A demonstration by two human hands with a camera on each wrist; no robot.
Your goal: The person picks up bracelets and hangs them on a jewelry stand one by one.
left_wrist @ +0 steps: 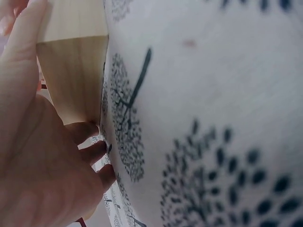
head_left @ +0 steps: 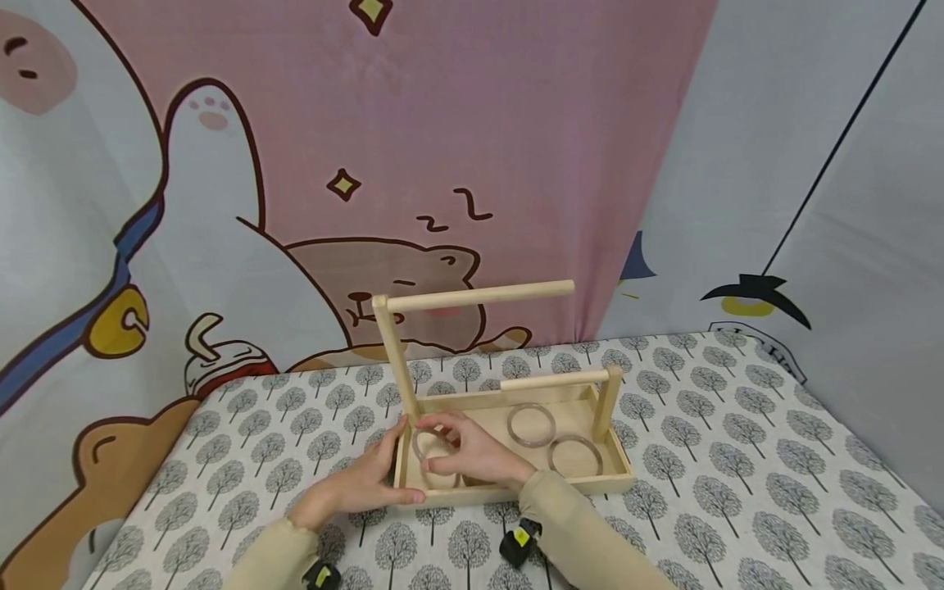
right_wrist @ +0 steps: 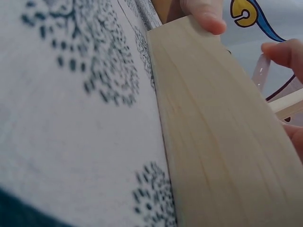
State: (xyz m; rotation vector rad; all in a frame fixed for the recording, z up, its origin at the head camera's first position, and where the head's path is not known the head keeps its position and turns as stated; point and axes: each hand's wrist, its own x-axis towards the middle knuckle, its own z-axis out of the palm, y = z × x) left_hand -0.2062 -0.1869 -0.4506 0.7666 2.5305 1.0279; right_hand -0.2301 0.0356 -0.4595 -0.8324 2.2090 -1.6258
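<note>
A light wooden tray stand (head_left: 509, 492) has a tall post with a long rod on its left and a short post with a shorter rod on its right. My left hand (head_left: 361, 483) grips the tray's left end, thumb along the front corner and fingers behind; the left wrist view shows the same hand (left_wrist: 52, 156) against the wood. Over the tray's left part, my right hand (head_left: 475, 451) pinches a pale translucent bangle (head_left: 416, 447). In the right wrist view this bangle (right_wrist: 261, 71) shows edge-on at a fingertip. Two similar bangles, one farther back (head_left: 510, 426) and one nearer (head_left: 551, 459), lie in the tray's right part.
The long rod (head_left: 487, 295) reaches rightward above the tray, its right end free. The short rod (head_left: 553, 380) points left, lower down. A tree-patterned cloth (head_left: 398, 545) covers the table, and a cartoon-printed curtain (head_left: 516, 164) hangs behind it.
</note>
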